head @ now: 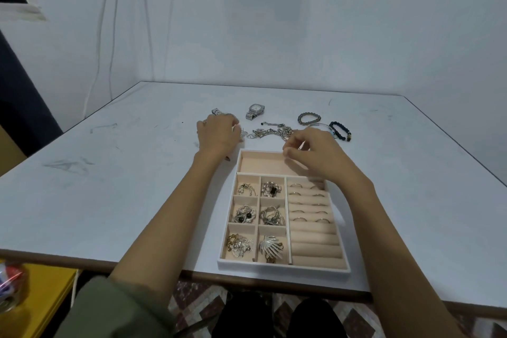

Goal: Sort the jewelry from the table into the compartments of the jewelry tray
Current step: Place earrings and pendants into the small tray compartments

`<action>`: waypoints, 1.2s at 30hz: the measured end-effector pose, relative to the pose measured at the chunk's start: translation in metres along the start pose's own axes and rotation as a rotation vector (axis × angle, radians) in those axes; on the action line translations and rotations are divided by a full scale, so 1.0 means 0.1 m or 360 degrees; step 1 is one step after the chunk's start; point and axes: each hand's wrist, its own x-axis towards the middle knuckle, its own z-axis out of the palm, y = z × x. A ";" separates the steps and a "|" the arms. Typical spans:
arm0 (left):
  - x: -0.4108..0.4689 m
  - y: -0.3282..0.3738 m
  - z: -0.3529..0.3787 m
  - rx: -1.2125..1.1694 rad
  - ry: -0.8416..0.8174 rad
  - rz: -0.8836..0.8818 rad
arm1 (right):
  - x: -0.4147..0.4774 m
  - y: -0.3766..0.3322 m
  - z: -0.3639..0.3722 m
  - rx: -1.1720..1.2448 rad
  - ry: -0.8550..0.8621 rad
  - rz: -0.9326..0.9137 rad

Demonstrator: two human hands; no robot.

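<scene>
A beige jewelry tray (282, 267) lies at the table's near edge. Its six small compartments hold earrings and brooches (270, 247), its roll section holds several rings (307, 202), and the long far compartment (260, 163) is bare. A tangle of silver chains (270, 133) lies just beyond the tray. My left hand (218, 136) rests palm down at the chains' left end, its fingertips hidden. My right hand (312, 153) hovers over the tray's far edge with thumb and forefinger pinched together; nothing shows between them.
Beyond the hands lie a silver watch (255, 111), a metal watch band (216, 111) partly behind my left hand, a grey beaded bracelet (309, 118), a silver bangle (318, 125) and a dark beaded bracelet (341, 131). A yellow surface (41, 296) stands at lower left.
</scene>
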 end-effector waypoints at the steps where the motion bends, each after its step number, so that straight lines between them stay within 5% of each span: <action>1: 0.07 0.03 0.04 0.0056 -0.0019 -0.0004 | 0.00 0.00 -0.01 0.0012 0.0008 0.0000; 10: 0.20 0.01 0.24 0.0137 0.0180 0.0047 | 0.07 -0.05 -0.05 0.0310 0.0068 0.0055; 22: 0.02 -0.14 0.06 -0.0479 0.0564 0.0160 | 0.86 -0.17 0.30 -0.0301 -0.0089 0.0052; 26: -0.05 -0.16 0.02 -0.0931 0.0551 0.0218 | 1.03 -0.19 0.45 -0.0471 -0.0232 0.0036; 36: -0.06 -0.16 -0.05 -0.1201 0.0550 0.0191 | 1.08 -0.25 0.60 -0.0516 -0.0237 0.0050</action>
